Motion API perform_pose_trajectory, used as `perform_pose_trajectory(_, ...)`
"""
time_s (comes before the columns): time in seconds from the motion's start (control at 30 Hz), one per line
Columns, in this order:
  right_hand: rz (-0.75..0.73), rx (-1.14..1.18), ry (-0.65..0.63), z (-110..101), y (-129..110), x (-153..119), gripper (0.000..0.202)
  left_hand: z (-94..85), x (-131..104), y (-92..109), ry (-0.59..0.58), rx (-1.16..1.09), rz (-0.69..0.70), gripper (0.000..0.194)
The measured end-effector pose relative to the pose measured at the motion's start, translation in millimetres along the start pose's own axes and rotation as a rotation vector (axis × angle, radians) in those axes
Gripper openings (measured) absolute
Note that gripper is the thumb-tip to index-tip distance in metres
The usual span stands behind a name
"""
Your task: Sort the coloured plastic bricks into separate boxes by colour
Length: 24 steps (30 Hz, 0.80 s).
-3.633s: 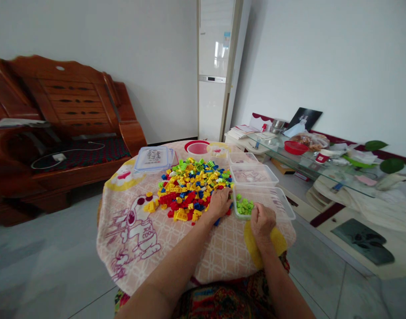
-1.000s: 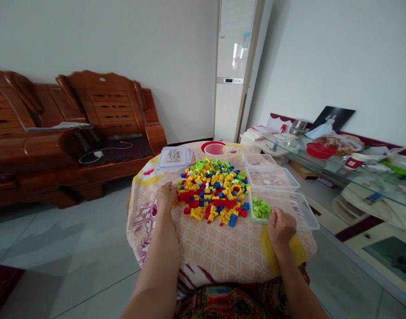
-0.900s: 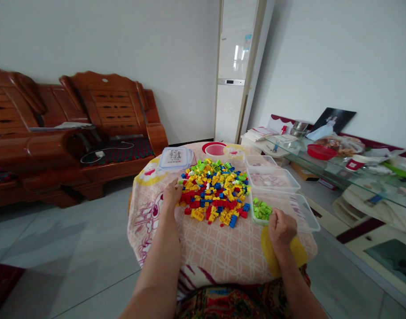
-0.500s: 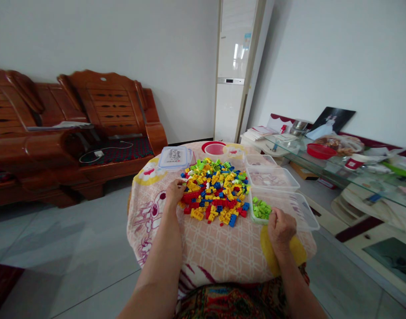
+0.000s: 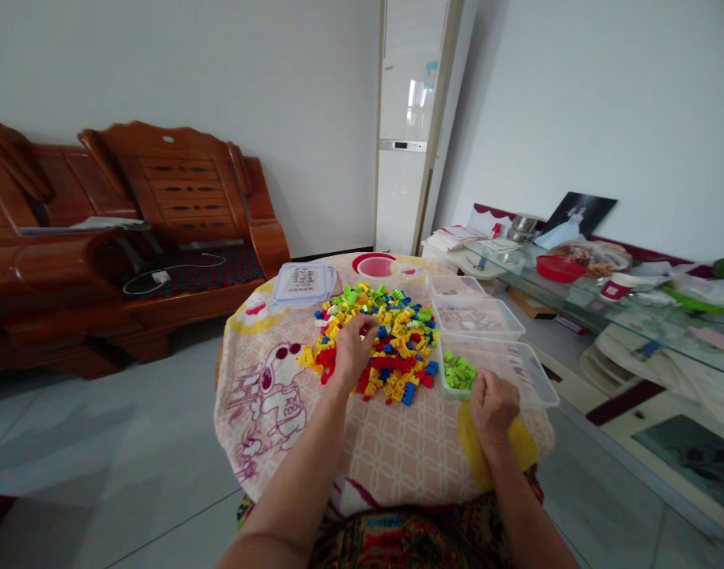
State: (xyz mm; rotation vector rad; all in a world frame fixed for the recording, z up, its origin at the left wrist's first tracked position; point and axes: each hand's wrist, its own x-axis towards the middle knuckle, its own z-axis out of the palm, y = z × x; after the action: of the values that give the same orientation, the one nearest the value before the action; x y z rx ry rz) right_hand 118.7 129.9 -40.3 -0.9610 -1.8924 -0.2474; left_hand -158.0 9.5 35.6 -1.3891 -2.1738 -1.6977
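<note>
My left hand (image 5: 355,346) is over the middle of a heap of toy building bricks (image 5: 391,344), mostly yellow, red, blue and green. Its fingers curl with the tips close together; anything between them is too small to make out. At the front of the nearest clear plastic container (image 5: 531,371) is my right hand (image 5: 495,407), closed, its knuckles covering part of the front rim. What its fingers grip is hidden. Light green bricks (image 5: 458,370) lie in that container's left end, beside the right hand.
Two more clear containers (image 5: 510,318) stand behind the nearest one. A lidded box (image 5: 303,282) and a pink bowl (image 5: 377,267) are at the table's back. A glass-topped cabinet (image 5: 516,273) is on the right, a wooden sofa (image 5: 184,190) on the left.
My left hand has moved right, from the heap's left edge to over its middle. My right hand stays at the container. The view has shifted slightly right.
</note>
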Motion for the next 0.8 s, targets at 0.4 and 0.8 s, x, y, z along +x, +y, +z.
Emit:
perform_pose_trajectory(0.4, -0.008, 0.0, 0.017, -0.4, -0.7, 0.3, 0.027, 72.7, -39.6, 45.4, -0.417, -0.169, 0.472, 0.042)
perform_pose_trajectory(0.8, 0.023, -0.019, -0.043, 0.4, 0.8, -1.0, 0.027, -26.6, 12.4, -52.3, 0.16, 0.481, -0.242, 0.035)
